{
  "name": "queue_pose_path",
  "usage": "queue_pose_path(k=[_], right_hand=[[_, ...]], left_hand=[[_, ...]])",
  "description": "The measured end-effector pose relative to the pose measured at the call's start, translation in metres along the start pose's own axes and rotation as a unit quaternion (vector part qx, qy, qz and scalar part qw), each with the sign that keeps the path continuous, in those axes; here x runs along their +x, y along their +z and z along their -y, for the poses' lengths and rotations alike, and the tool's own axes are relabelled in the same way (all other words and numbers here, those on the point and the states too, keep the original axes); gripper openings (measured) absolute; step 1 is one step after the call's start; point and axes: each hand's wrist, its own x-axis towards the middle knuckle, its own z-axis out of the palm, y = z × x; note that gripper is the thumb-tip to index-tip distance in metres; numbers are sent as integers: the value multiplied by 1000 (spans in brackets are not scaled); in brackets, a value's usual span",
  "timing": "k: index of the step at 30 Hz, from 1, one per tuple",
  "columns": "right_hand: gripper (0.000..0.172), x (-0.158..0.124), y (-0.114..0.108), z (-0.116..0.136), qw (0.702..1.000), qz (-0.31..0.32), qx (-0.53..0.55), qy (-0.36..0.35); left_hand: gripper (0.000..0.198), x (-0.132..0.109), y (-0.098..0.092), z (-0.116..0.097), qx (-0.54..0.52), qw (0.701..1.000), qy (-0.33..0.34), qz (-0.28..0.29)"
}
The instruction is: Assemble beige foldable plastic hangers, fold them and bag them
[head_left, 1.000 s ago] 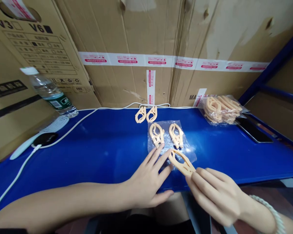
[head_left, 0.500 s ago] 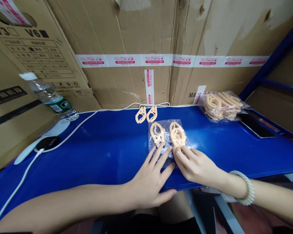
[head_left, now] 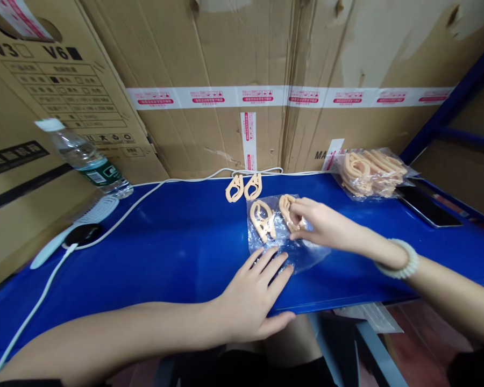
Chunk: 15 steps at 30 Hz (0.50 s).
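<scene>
A clear plastic bag [head_left: 282, 248] lies flat on the blue tabletop, with peach folding hangers in or on it. The left folding hanger [head_left: 261, 220] is in plain sight. Bent fingers of my right hand [head_left: 317, 221] close over the right folding hanger [head_left: 287, 214], hiding its right side; whether they grip it through the film is unclear. My left hand [head_left: 254, 298] rests with fingers spread, its fingertips on the bag's lower edge. Two more folding hangers, one on the left [head_left: 234, 188] and one on the right [head_left: 253, 186], lie just behind the bag.
At the back right sits a filled bag of folding hangers [head_left: 371, 171], beside a dark phone [head_left: 429, 207]. To the left are a water bottle [head_left: 92, 164], a pale hairbrush [head_left: 99, 210] and a black puck-shaped device [head_left: 83, 235] on a white cable. Cardboard boxes [head_left: 210, 137] wall the back.
My right hand has moved up from the bag's lower edge onto the right hanger. My left hand has slipped slightly down, baring the left hanger. The view has shifted a little.
</scene>
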Motion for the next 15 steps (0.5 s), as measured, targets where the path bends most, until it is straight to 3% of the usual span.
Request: queue_pose_path(k=[2,4,6,9,12,15], right_hand=[[9,18,-8,-19,999,-5,53,5],[15,43,-5,-39,999,-22,25,7],[30,72,10,-59,1000,-2,-25,8],[58,114,43,-83,995,80,-54,14],[74,144,71,-98,992,120,-43,-4],[67,155,81,-106,993,118,-21,-16]], left_hand=[[70,0,1,0,1,1000,3,-2],[69,1,1,1,5,1000,10,-9],[70,2,2,1,7,1000,17,-22],[70,4,0,0,4,998,37,-58],[63,7,-6,-1,-15,989,75,-128],[39,13,-13,5,-58,966,96,-234]])
